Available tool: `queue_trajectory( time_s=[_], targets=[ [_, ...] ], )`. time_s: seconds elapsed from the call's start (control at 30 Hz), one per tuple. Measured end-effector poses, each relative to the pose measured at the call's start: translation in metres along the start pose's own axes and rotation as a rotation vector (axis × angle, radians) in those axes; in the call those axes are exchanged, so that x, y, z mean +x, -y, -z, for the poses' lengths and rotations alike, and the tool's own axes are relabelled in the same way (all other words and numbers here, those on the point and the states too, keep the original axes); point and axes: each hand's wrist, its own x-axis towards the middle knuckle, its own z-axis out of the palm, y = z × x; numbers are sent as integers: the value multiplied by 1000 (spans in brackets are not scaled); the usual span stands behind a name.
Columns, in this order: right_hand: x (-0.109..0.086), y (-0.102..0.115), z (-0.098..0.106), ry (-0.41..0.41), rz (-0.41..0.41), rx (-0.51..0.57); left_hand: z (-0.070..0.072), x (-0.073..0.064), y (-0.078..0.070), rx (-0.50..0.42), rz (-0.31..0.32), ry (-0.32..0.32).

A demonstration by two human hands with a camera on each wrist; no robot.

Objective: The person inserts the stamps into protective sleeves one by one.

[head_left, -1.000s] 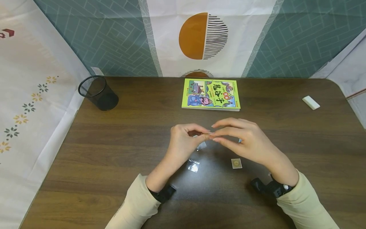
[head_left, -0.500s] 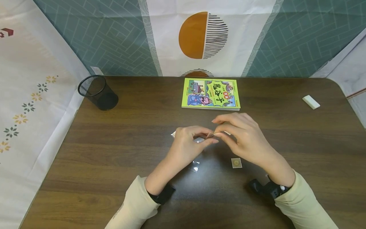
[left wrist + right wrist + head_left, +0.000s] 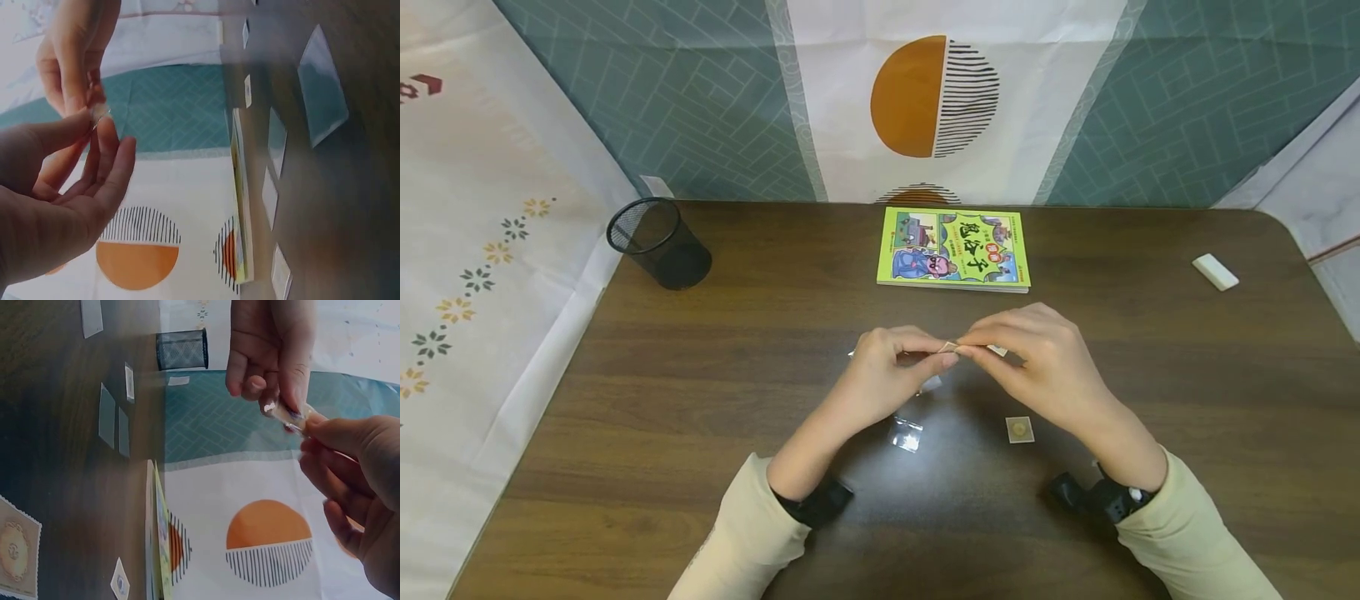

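In the head view my left hand and right hand meet above the table. Between their fingertips is a small piece with a clear, shiny plastic sleeve; its contents are too blurred to name surely. Thumb and forefinger of each hand pinch it from opposite sides. Below the right hand lies a tan postage stamp, its perforated edge visible in the right wrist view. Clear plastic sleeves lie under the left hand, one partly covered by it. Another small pale piece shows behind the right fingers.
A yellow-green comic-style book lies at the table's back edge. At the back left stands a black mesh pen holder. A white eraser-like block is at the far right. Patterned cloth hangs behind the table.
The left thumb came away from the small piece half a second ago and now pinches it again. The right fingers have drawn closer together on it. Both forearms shifted slightly.
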Motion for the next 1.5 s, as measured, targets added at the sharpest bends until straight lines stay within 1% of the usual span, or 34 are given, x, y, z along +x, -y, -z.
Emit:
queue_trajectory(
  time_s=[0.1,0.17,0.33,0.6,0.63,0.77,0.87,0.93,1.0,1.07,1.13,1.23,1.3,1.37,1.5],
  targets=[
    [0,0,-1,22,5,28,5,1,2,18,21,51],
    [1,-1,-1,23,15,40,8,2,3,19,23,70],
    [1,-3,0,22,35,56,14,3,8,47,35,69],
    [-4,-9,1,92,14,85,28,1,31,137,224,50],
    [-4,-9,1,96,13,85,30,0,33,151,237,54],
    [-6,-11,3,108,2,88,36,-9,41,184,326,75],
    [-7,-12,5,111,-8,84,38,-17,47,273,375,90],
    [-7,-13,6,113,-8,82,38,-22,50,363,408,88],
    [-6,-14,7,118,-5,81,38,-26,52,465,428,64],
    [-6,-14,7,129,-4,78,39,-30,53,541,452,34],
    [-6,-14,8,146,-9,68,40,-32,53,596,461,20],
    [-7,-15,9,163,-15,47,41,-34,56,644,460,45],
    [-8,-16,10,165,-11,37,42,-34,58,657,465,77],
    [-7,-18,11,162,-2,29,43,-34,61,677,463,89],
    [-5,-22,13,170,3,15,45,-31,61,692,454,74]
  ],
)
